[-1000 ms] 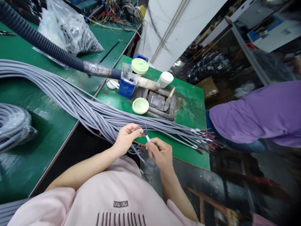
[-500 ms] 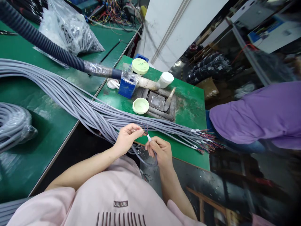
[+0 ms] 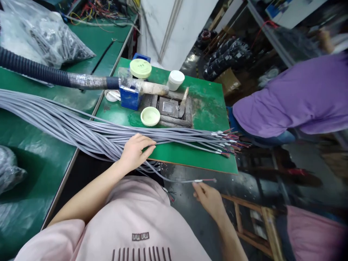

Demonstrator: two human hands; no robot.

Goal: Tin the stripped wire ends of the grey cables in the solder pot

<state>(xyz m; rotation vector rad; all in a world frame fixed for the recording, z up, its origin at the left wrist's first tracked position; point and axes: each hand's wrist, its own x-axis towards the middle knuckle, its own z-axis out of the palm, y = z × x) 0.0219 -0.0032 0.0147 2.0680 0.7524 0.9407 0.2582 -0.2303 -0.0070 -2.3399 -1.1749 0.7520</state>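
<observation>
Past the bench's near edge: single cable [image 3: 176,181], its grey jacket running from below the left hand [image 3: 135,150] out over the floor gap, roughly level, ending in a white sleeve [image 3: 198,181] and thin wires [image 3: 209,180].
Right hand: [image 3: 210,199] fingertips narrow, just at the white sleeve; blurred, so a firm pinch or a loose touch cannot be told.
Left hand, state: palm over the cable bundle [image 3: 89,134], thumb and forefinger nearly together at its near side; whether a cable sits between them cannot be told.
Cable bundle: many grey cables lying across the bench [image 3: 214,159], sleeved ends gathered to the right.
Handling, single cable: best guided, in judgement, by the jacket behind the white sleeve, sparing the thin wires any bend or splay.
Handling, cable bundle: one cable parted by the fingertips near its sleeved end should disturb its neighbours least.
Near edge: bare green strip between cable bundle and rim; a cable drawn across it could snag.
Right edge: bundled wire ends [image 3: 239,145] overhang it; co-worker in purple [image 3: 293,98] stands near, so sideways room looks tight.
Far side: pale green dish [image 3: 150,116], dark metal fixture [image 3: 170,108] and blue box [image 3: 129,98] beyond the cables; little room for lifting that way.
Open room: floor gap before the torso, with wooden frame [image 3: 269,232] lower right.
</observation>
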